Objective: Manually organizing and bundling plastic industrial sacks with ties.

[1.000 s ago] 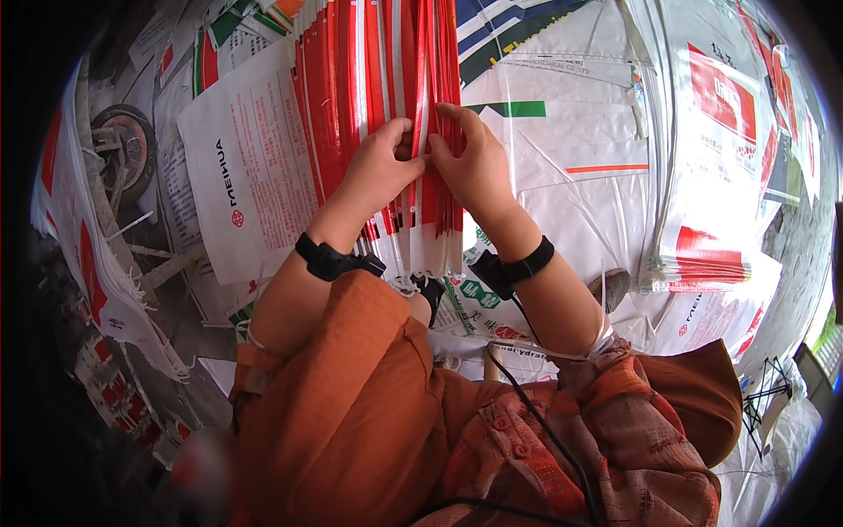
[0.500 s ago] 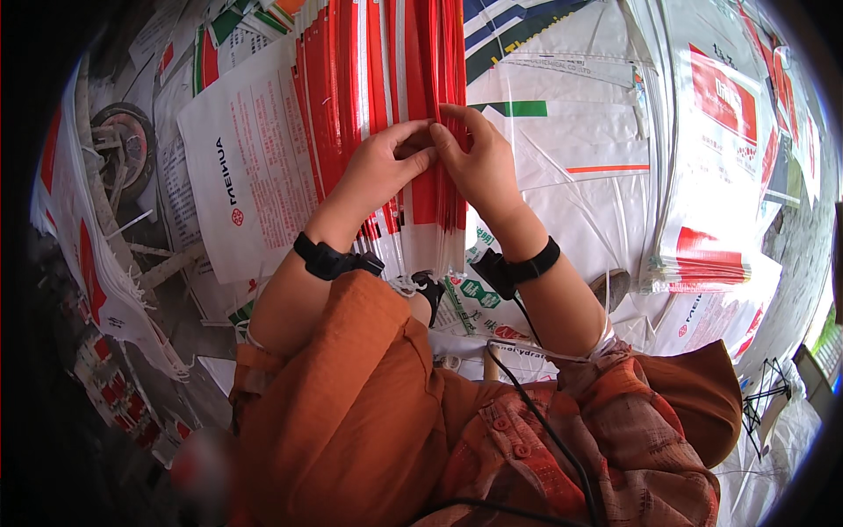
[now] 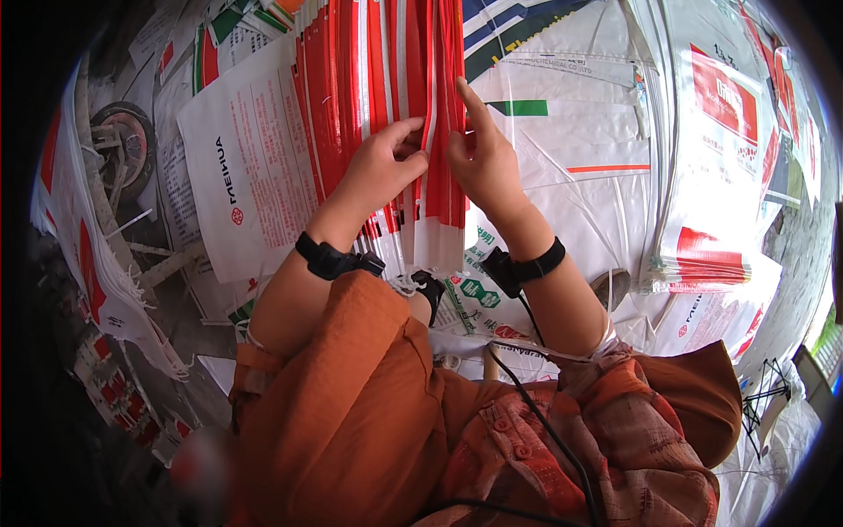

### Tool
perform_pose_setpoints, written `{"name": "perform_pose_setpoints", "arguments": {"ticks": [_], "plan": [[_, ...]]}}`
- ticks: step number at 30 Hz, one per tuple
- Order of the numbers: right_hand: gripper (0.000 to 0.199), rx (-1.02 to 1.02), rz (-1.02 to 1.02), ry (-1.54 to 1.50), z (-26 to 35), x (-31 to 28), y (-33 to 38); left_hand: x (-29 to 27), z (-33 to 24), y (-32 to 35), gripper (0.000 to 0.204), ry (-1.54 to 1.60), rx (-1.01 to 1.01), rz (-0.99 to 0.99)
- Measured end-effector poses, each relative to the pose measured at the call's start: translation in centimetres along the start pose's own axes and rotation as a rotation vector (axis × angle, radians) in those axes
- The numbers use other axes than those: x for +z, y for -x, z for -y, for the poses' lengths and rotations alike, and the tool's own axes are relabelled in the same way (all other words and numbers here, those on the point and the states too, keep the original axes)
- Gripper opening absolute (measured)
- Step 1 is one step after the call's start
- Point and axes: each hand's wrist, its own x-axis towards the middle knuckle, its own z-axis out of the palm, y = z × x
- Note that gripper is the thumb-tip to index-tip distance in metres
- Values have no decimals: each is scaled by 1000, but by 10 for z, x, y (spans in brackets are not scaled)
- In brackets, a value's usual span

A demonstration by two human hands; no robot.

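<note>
A row of overlapping, flat red-and-white woven plastic bags (image 3: pixel 338 97) lies before me, edges fanned side by side. My left hand (image 3: pixel 379 167) is curled at the left edge of the rightmost bag (image 3: pixel 445 189), thumb and fingers around that edge; its fingertips are partly hidden. My right hand (image 3: pixel 488 167) lies at the same bag's right edge. Its index finger points away from me along the edge, with the thumb apart on the red face and the other fingers bent underneath. Both wrists wear black straps.
A white printed bag (image 3: pixel 250 176) extends left of the row. Further left are a small wheel (image 3: pixel 123 149) and another bag stack (image 3: pixel 101 263). At right stands a stack of white-and-red bags (image 3: pixel 702 211). White sheets (image 3: pixel 580 132) cover the space between. A black cable (image 3: pixel 549 422) crosses my clothing.
My hands have moved apart from where their fingertips met. The right hand has shifted right, its index finger straightening. The rightmost bag's red face now shows wider between the hands.
</note>
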Motion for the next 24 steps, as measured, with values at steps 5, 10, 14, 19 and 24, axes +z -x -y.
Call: {"name": "perform_pose_setpoints", "arguments": {"ticks": [5,10,14,19,24], "plan": [[44,-65,-22,65,-2,-1,-2,3,5,3,50,-36,212,33],[37,-69,-62,82,2,-7,-4,4,2,2,45,-250,341,-6],[35,24,-76,142,-4,-25,-7,6,-4,4,41,-263,337,12],[49,131,-78,199,-48,-72,-13,8,0,6,38,-167,215,25],[58,-123,-264,628,-83,-71,-9,10,-3,8,37,-219,221,-9]]}}
